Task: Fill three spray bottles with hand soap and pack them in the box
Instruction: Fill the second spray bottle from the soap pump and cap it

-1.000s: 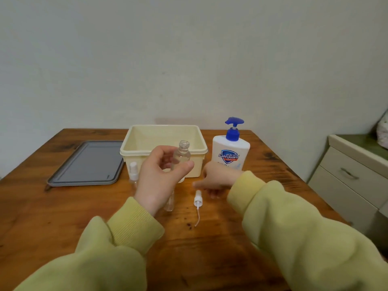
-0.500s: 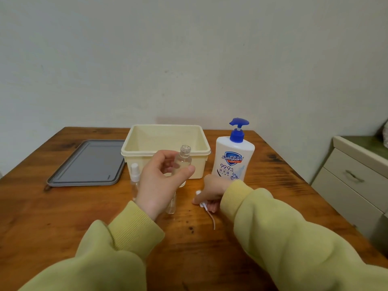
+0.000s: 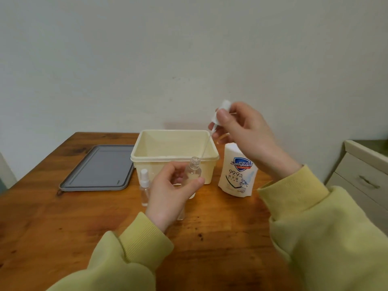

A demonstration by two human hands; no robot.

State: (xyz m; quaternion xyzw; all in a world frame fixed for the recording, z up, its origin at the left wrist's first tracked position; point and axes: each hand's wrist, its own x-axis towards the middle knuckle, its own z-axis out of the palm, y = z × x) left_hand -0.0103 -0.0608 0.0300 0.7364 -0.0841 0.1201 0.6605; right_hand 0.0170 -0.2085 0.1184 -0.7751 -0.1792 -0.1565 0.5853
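On the far left of the wooden worktop lies a grey lid, flat and apart from the rest. Right of it, a small capped spray bottle stands upright just in front of the cream box, which is open and shows nothing inside.

The left hand curls round an open spray bottle, thumb and fingers gripping its body and holding it upright, neck bare, in front of the box's near wall. Whether it holds soap I cannot tell for certain.

Above and to the right, the right hand pinches the white spray head between thumb and fingers. Its thin dip tube slants down to the left, with the tip just beside the bottle's mouth and not yet in it.

The step in hand looks like fitting the head onto this bottle. The next move calls for steering the tube tip into the narrow neck, lowering the head and screwing it tight while the left hand keeps the bottle steady.

The Safeguard hand soap bottle stands just right of the box, its pump hidden behind the right hand.
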